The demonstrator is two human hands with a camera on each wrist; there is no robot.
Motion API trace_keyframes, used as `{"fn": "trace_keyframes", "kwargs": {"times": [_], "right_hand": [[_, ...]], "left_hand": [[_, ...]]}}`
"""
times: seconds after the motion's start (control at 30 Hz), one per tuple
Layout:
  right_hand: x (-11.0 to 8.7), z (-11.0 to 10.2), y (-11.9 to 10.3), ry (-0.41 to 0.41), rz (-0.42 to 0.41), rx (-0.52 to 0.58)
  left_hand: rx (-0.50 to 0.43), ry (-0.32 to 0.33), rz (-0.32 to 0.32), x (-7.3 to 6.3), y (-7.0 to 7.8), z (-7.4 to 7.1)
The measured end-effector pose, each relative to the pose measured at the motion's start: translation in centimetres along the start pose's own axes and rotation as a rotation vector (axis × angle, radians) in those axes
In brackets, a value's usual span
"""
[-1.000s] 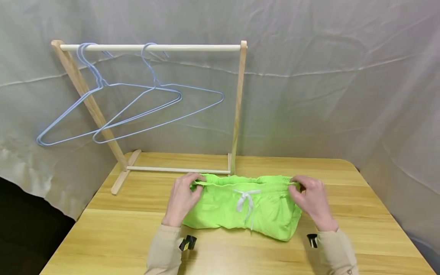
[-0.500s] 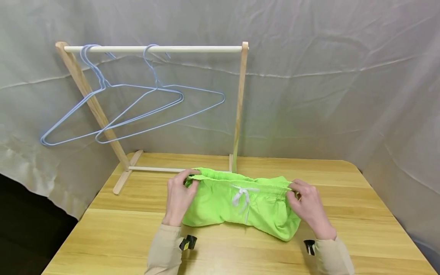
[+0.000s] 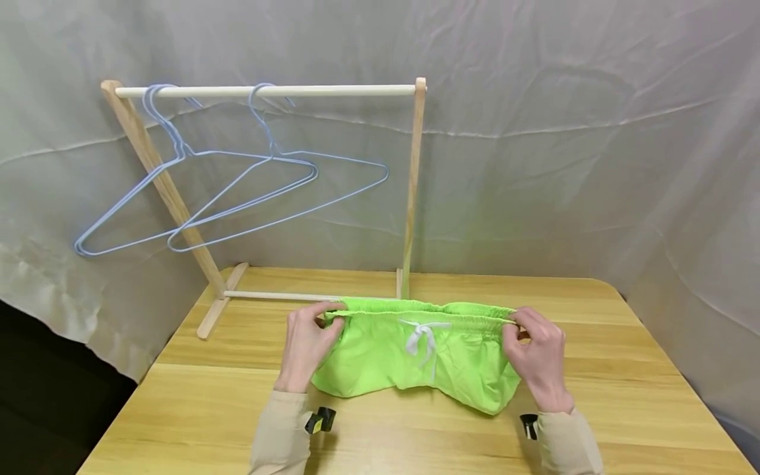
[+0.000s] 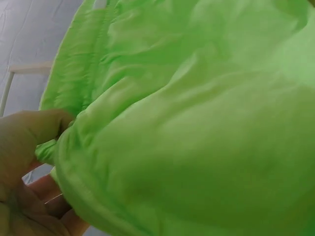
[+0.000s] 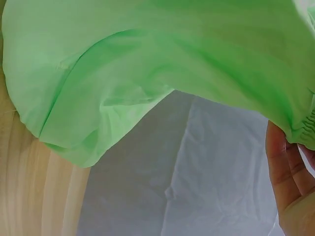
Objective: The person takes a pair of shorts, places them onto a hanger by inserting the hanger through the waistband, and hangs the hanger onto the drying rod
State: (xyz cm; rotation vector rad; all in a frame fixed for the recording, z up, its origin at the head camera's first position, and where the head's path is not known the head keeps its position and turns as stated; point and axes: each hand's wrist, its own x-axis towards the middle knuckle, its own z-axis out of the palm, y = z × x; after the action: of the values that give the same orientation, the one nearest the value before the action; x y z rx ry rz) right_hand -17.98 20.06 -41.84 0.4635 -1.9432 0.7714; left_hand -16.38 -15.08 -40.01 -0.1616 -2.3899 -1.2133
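Bright green shorts [image 3: 380, 356] with a gathered elastic waistband and a white drawstring bow [image 3: 420, 338] are held by the waist between both hands. My left hand [image 3: 305, 346] pinches the left end of the waistband, thumb in front. At the other end my right hand [image 3: 539, 353] pinches the waistband between thumb and fingers. The waist stands stretched out sideways with its top edge parted, and the legs hang down toward the table. In the left wrist view, green cloth [image 4: 197, 137] fills most of the picture. The right wrist view shows the lower hem and several fingers [image 5: 285, 172] at the waistband.
Behind the shorts, at the left, stands a wooden garment rack [image 3: 413, 185] with a white top rail [image 3: 332, 90]. Several blue wire hangers [image 3: 178, 158] hang from it. All this is on a wood-grain table [image 3: 196, 415] before a grey cloth backdrop [image 3: 564, 165].
The waistband tilted, its left end rising, and is now nearly level again and pulled a little wider. My right hand has shifted slightly right. The head view has tipped slightly.
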Motion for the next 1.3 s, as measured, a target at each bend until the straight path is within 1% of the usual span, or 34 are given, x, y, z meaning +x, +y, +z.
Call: {"fn": "trace_keyframes", "kwargs": {"times": [0.1,0.2,0.3,0.4,0.5,0.57,0.73,0.83,0.93,1.0,1.07,1.17,1.23,1.3], "right_hand": [[-0.1,0.1,0.3,0.009,-0.014,0.009],[-0.3,0.0,0.4,0.0,-0.026,0.018],[-0.3,0.0,0.4,-0.02,-0.043,0.043],[-0.3,0.0,0.3,-0.057,-0.063,0.066],[-0.4,0.0,0.3,-0.097,-0.08,0.073],[-0.4,0.0,0.3,-0.123,-0.082,0.07],[-0.5,-0.1,0.3,-0.149,-0.064,0.066],[-0.5,-0.1,0.3,-0.16,-0.065,0.058],[-0.5,-0.1,0.2,-0.179,-0.08,0.056],[-0.6,0.0,0.1,-0.2,-0.09,0.06],[-0.6,0.0,0.0,-0.217,-0.097,0.069],[-0.6,0.1,-0.1,-0.229,-0.101,0.088],[-0.6,0.1,-0.1,-0.227,-0.102,0.099],[-0.6,0.1,-0.1,-0.225,-0.1,0.113]], "left_hand": [[0.03,-0.097,-0.052,0.0,-0.2,-0.3],[0.055,-0.202,-0.101,-0.1,-0.6,-0.5],[0.083,-0.277,-0.125,-0.2,-0.9,-0.7],[0.121,-0.313,-0.104,-0.4,-1.1,-1.0],[0.161,-0.344,-0.1,-0.5,-1.3,-1.3],[0.186,-0.367,-0.113,-0.6,-1.4,-1.4],[0.218,-0.404,-0.159,-0.7,-1.4,-1.5],[0.25,-0.451,-0.197,-0.9,-1.3,-1.5],[0.282,-0.515,-0.194,-1.0,-1.0,-1.5],[0.27,-0.539,-0.177,-1.1,-0.9,-1.5],[0.247,-0.536,-0.147,-1.1,-0.8,-1.6],[0.199,-0.488,-0.103,-0.9,-0.6,-1.9],[0.177,-0.425,-0.054,-0.6,-0.6,-2.2],[0.155,-0.339,-0.007,0.0,-0.6,-2.8]]}}
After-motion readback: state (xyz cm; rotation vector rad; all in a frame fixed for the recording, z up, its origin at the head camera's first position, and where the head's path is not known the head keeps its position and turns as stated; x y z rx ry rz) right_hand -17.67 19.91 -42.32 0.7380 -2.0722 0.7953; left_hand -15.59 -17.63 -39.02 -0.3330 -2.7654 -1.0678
